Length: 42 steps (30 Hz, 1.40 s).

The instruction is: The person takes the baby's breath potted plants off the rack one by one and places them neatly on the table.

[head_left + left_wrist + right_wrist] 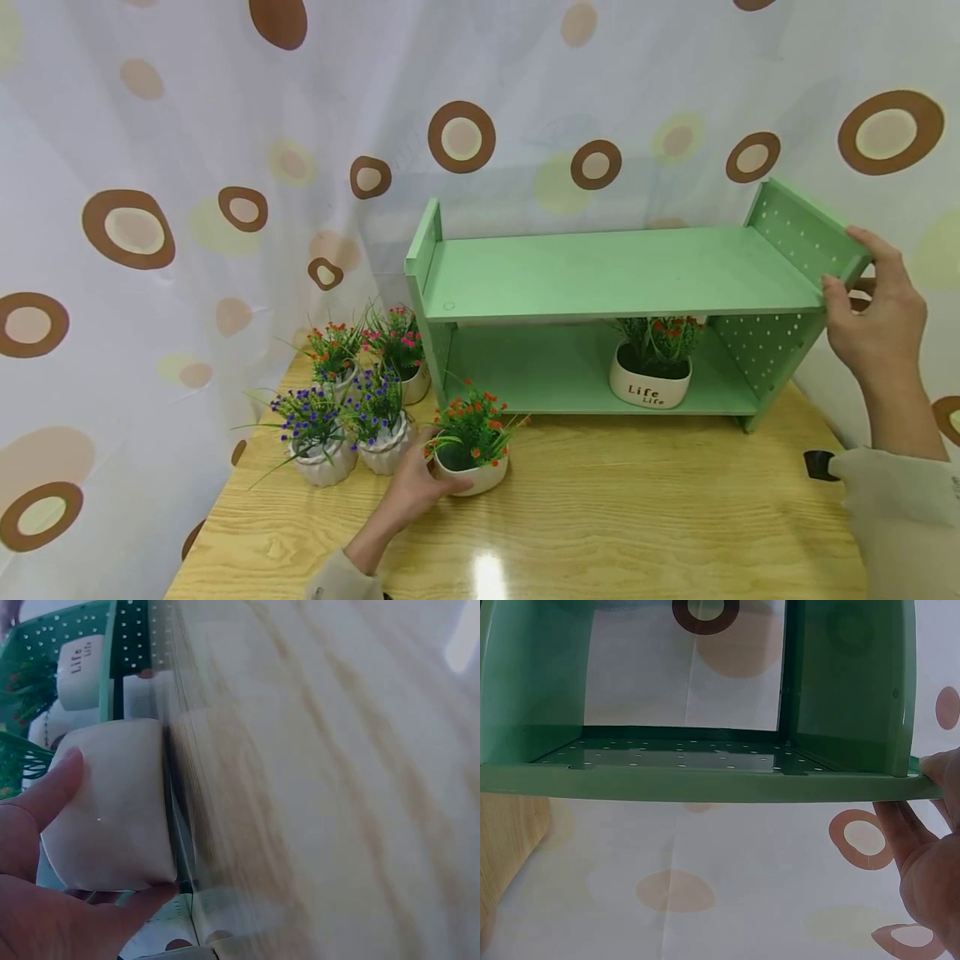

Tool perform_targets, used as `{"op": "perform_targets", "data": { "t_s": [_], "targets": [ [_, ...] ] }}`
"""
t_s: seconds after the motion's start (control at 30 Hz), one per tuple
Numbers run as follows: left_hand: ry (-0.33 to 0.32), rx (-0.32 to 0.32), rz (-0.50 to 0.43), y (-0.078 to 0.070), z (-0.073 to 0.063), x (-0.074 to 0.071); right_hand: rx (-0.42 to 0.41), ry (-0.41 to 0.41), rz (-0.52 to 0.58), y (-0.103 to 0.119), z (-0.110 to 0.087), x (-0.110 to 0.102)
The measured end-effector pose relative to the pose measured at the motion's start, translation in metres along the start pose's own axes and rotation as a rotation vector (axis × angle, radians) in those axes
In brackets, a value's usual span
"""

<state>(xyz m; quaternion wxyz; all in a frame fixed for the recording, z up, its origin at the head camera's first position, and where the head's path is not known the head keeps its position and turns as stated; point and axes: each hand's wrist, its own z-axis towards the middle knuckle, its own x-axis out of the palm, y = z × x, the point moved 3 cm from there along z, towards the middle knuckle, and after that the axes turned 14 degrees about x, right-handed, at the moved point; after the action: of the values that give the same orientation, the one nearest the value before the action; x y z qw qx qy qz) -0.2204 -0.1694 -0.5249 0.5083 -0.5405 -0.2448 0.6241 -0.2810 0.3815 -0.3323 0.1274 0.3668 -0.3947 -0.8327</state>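
My left hand (415, 486) grips a white oval flower pot (480, 478) with red flowers, near the front left corner of a green two-tier shelf (555, 279). In the left wrist view the thumb lies on the side of this pot (112, 810) and the other fingers go round its end. My right hand (881, 312) holds the upper right side panel of the shelf, with the thumb on the inner side and fingers over the outer edge. The right wrist view shows the panel's edge (705, 786) between thumb and fingers. On the lower tier stands a white pot (651, 385) marked "Life".
Left of the shelf stand several potted plants: two ribbed white pots with purple flowers (322, 462), one with red flowers (333, 350) and one with pink flowers (405, 342). A small black object (821, 465) lies by the right sleeve. A dotted curtain (525, 75) hangs behind the wooden table (637, 517).
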Motion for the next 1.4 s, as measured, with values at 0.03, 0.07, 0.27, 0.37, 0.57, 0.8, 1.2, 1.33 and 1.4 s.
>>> {"op": "perform_targets", "data": {
  "t_s": [0.03,0.07,0.27,0.37,0.57,0.8,1.2,1.33,1.4],
  "targets": [
    [0.005,0.007,0.015,0.0,0.0,0.0,-0.009,-0.006,0.002,0.0,0.0,0.0],
    [0.011,0.014,0.02,0.001,0.001,0.001,-0.016,-0.011,0.003,-0.001,0.0,-0.001],
    [0.032,0.024,0.024,0.005,0.003,0.003,-0.019,-0.018,0.0,-0.001,0.003,-0.001],
    [0.04,0.026,0.015,0.007,0.003,0.002,0.0,-0.007,-0.005,-0.001,0.001,0.001],
    [0.058,0.017,-0.036,0.009,0.004,0.001,-0.011,-0.012,0.013,-0.001,-0.001,0.001],
    [0.066,0.005,-0.034,0.011,0.004,0.002,-0.015,-0.014,0.008,-0.001,0.0,0.001],
    [0.068,0.002,-0.071,0.007,0.002,0.003,-0.005,-0.004,0.018,-0.001,-0.001,0.002],
    [0.061,0.01,-0.058,0.007,0.003,0.003,-0.012,-0.007,0.019,-0.001,-0.001,0.001],
    [0.06,0.012,-0.045,0.007,0.003,0.003,-0.012,-0.007,0.019,-0.001,-0.001,0.001]
  ]
}}
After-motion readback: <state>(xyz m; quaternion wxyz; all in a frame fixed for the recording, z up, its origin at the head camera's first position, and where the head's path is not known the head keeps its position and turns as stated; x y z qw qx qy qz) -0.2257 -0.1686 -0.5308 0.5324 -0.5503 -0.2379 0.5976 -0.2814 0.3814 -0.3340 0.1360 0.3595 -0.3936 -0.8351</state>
